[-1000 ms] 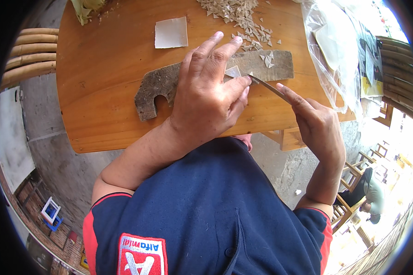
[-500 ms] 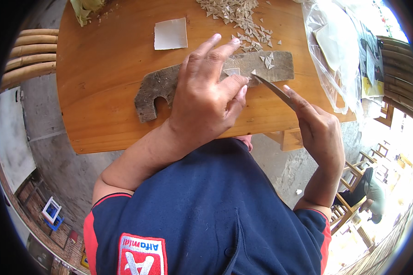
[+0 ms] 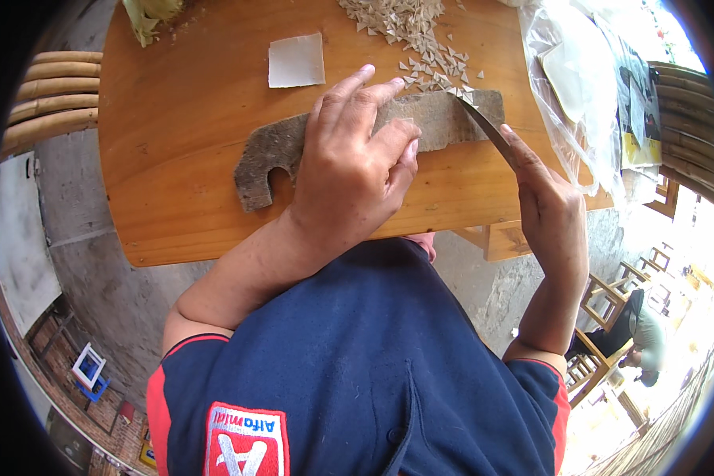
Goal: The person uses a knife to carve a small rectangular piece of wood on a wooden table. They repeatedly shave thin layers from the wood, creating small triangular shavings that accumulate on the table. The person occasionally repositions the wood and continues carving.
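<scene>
A worn grey wooden board (image 3: 452, 123) with a hooked left end lies on the brown table. My left hand (image 3: 349, 163) rests over its middle, two fingers stretched forward. The thumb and a finger press together on a small pale flat piece (image 3: 405, 120), mostly hidden beneath them. My right hand (image 3: 549, 202) grips a knife (image 3: 488, 131), its handle hidden in the palm. The blade tip touches small pale triangles (image 3: 465, 96) at the board's far right edge. Beyond lies a loose heap of similar cut triangles (image 3: 404, 24).
A square pale sheet (image 3: 296, 61) lies on the wooden table (image 3: 182, 159), left of the heap. Clear plastic bags (image 3: 567, 103) cover the right edge. Yellowish crumpled material (image 3: 144, 20) sits far left. Another person (image 3: 646, 333) bends near wooden furniture at lower right.
The knife has moved away from my left hand toward the board's far right edge, pushing triangles toward the heap. My left hand has shifted slightly left and covers more of the pale piece.
</scene>
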`<state>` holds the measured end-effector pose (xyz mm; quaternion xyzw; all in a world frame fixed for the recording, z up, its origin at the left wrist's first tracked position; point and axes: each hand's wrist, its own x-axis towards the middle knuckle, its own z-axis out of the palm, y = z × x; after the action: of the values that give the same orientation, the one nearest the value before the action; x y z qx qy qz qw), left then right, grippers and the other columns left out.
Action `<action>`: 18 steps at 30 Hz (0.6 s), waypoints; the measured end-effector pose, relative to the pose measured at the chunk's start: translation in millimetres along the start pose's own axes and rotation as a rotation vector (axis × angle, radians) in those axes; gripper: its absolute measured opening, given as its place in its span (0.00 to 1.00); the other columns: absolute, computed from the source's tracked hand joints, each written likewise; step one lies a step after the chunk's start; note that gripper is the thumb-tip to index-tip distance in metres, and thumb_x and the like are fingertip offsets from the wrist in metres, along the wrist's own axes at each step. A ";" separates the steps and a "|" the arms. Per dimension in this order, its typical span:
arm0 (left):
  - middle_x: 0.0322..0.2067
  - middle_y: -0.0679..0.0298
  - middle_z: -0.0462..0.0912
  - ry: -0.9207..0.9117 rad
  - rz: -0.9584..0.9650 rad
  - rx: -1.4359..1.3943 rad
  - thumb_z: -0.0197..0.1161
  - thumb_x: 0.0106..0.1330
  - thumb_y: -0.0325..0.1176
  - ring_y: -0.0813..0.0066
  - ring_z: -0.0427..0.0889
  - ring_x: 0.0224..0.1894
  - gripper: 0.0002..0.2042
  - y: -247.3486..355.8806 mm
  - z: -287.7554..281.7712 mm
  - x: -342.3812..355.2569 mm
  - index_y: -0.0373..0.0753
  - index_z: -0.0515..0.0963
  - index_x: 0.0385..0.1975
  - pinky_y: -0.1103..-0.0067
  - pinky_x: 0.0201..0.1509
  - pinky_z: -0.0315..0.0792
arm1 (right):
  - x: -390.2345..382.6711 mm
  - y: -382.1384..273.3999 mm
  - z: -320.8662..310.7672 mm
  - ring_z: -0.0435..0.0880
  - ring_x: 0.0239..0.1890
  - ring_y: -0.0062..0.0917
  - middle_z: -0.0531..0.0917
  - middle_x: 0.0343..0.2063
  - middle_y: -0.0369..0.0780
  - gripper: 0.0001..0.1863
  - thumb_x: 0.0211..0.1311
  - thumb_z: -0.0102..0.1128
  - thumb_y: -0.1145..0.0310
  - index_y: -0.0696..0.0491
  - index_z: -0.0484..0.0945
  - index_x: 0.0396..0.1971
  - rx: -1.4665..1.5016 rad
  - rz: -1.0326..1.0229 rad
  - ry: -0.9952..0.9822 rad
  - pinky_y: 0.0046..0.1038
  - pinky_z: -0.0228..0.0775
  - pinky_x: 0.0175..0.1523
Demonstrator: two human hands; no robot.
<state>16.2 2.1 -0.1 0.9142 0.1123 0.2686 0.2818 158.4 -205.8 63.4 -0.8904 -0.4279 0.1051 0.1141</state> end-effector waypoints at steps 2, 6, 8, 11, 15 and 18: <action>0.58 0.56 0.81 -0.002 -0.005 0.025 0.70 0.60 0.28 0.50 0.74 0.67 0.08 0.0 -1.5 -0.5 0.42 0.88 0.38 0.59 0.70 0.67 | -3.1 -1.8 -0.8 0.90 0.38 0.40 0.88 0.41 0.50 0.29 0.67 0.57 0.82 0.43 0.79 0.66 0.028 0.025 -0.006 0.36 0.80 0.44; 0.59 0.58 0.80 -0.037 -0.073 0.080 0.73 0.58 0.31 0.51 0.72 0.68 0.11 -0.1 -10.9 -0.2 0.45 0.87 0.41 0.58 0.72 0.62 | -13.7 -9.3 7.3 0.86 0.27 0.37 0.84 0.25 0.46 0.30 0.64 0.60 0.81 0.39 0.80 0.65 0.125 -0.035 0.085 0.37 0.78 0.34; 0.59 0.58 0.80 -0.055 -0.086 0.087 0.75 0.57 0.33 0.51 0.71 0.69 0.12 -2.6 -13.0 -0.3 0.46 0.87 0.41 0.57 0.73 0.60 | -17.5 -11.9 8.1 0.88 0.29 0.38 0.85 0.27 0.47 0.29 0.65 0.60 0.81 0.41 0.80 0.64 0.160 -0.028 0.073 0.37 0.79 0.35; 0.60 0.58 0.79 -0.051 -0.058 0.093 0.76 0.56 0.34 0.52 0.71 0.69 0.11 -3.4 -11.4 1.4 0.46 0.87 0.39 0.57 0.74 0.59 | -22.4 -11.9 12.4 0.89 0.32 0.39 0.86 0.30 0.48 0.28 0.66 0.60 0.80 0.42 0.80 0.64 0.205 -0.021 0.110 0.36 0.80 0.38; 0.60 0.57 0.79 -0.017 -0.070 0.118 0.76 0.57 0.35 0.51 0.70 0.69 0.09 -1.3 -1.3 4.6 0.45 0.86 0.36 0.57 0.74 0.59 | -25.7 -15.8 13.5 0.90 0.36 0.38 0.88 0.36 0.49 0.26 0.68 0.59 0.80 0.44 0.80 0.65 0.243 0.038 0.088 0.35 0.80 0.43; 0.60 0.57 0.79 -0.002 -0.087 0.137 0.76 0.58 0.36 0.51 0.70 0.69 0.08 0.5 2.0 4.0 0.45 0.85 0.35 0.57 0.73 0.59 | -28.6 -25.6 15.9 0.91 0.41 0.34 0.88 0.44 0.51 0.25 0.71 0.58 0.80 0.48 0.79 0.66 0.288 0.081 0.080 0.32 0.80 0.49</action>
<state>20.7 2.2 0.5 0.9259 0.1698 0.2470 0.2299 117.5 -210.9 58.4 -0.8848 -0.3673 0.1346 0.2531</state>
